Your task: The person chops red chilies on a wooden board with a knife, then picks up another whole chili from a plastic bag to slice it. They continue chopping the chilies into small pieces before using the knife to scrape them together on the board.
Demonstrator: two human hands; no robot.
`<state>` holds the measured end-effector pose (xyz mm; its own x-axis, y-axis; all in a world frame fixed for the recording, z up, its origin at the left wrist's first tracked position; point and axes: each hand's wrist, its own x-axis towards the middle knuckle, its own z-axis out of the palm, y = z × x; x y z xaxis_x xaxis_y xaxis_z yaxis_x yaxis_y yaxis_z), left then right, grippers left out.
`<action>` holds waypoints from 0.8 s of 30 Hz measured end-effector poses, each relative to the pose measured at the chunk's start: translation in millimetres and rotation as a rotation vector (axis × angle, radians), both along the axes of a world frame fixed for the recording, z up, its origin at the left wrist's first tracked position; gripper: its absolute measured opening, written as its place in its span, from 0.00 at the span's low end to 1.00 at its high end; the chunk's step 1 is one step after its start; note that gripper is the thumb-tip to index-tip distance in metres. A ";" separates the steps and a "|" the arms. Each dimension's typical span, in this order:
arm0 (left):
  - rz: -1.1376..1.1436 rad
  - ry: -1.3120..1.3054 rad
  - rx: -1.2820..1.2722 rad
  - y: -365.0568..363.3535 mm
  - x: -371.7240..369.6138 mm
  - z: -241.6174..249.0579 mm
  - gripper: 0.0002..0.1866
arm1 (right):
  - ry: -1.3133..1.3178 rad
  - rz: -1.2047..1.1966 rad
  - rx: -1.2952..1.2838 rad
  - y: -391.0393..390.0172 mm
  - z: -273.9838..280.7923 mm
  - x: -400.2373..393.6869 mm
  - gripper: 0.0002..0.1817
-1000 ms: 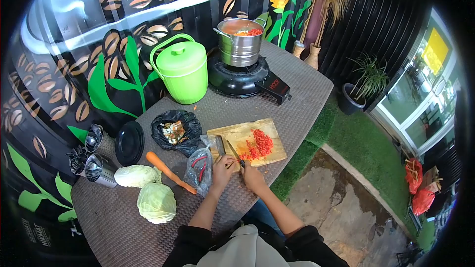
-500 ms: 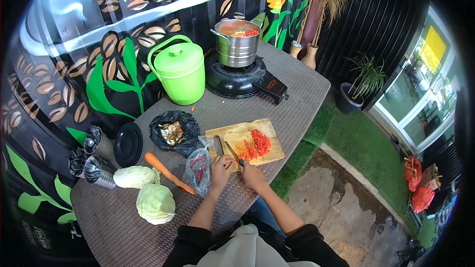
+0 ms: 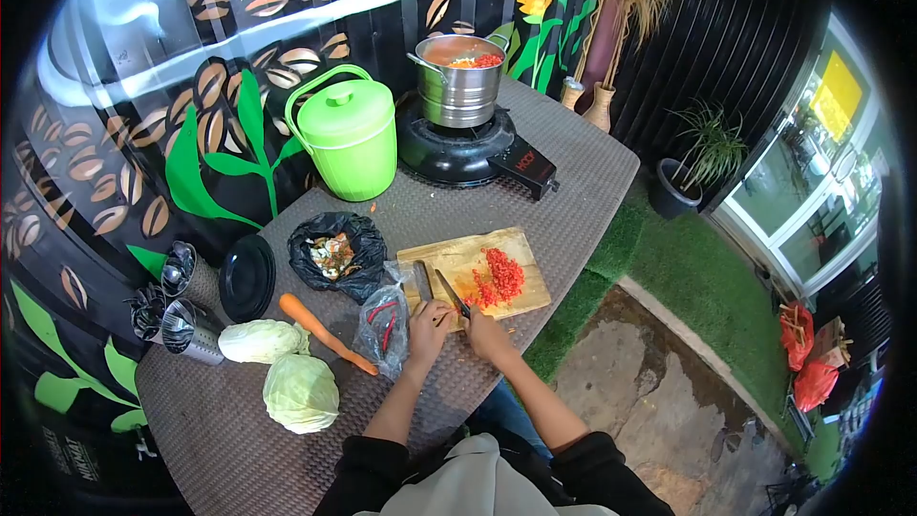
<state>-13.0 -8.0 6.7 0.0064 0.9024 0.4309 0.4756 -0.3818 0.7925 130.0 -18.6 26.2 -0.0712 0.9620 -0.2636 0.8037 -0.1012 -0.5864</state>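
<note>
My right hand [image 3: 486,333] is closed around the handle of a knife [image 3: 449,289], its blade lying over a wooden cutting board [image 3: 430,253]. Chopped red pieces [image 3: 501,277] are heaped on the board's right part. At the board's lower left edge, my left hand [image 3: 430,328] has its fingers pressed together; what they hold is too small to name. Just left of that hand is a clear plastic bag [image 3: 371,333] with long red chilies inside. A dark strip-like object [image 3: 421,277] rests on the board's left part.
A steel pot [image 3: 461,96] stands on a black stove [image 3: 454,155], beside a green lidded bucket [image 3: 351,148]. A black bag with scraps [image 3: 368,248], a carrot [image 3: 315,327], cabbages [image 3: 301,394], a black plate [image 3: 245,277] and utensil holders [image 3: 181,334] stand left.
</note>
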 end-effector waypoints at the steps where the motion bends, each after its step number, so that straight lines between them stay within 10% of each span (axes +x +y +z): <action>1: 0.000 -0.002 -0.001 0.7 1.2 -2.9 0.07 | -0.026 -0.034 -0.006 -5.4 3.4 -3.8 0.19; 24: 0.023 -0.047 -0.085 -3.5 3.3 6.0 0.07 | 0.005 -0.007 0.020 4.7 -0.5 4.0 0.17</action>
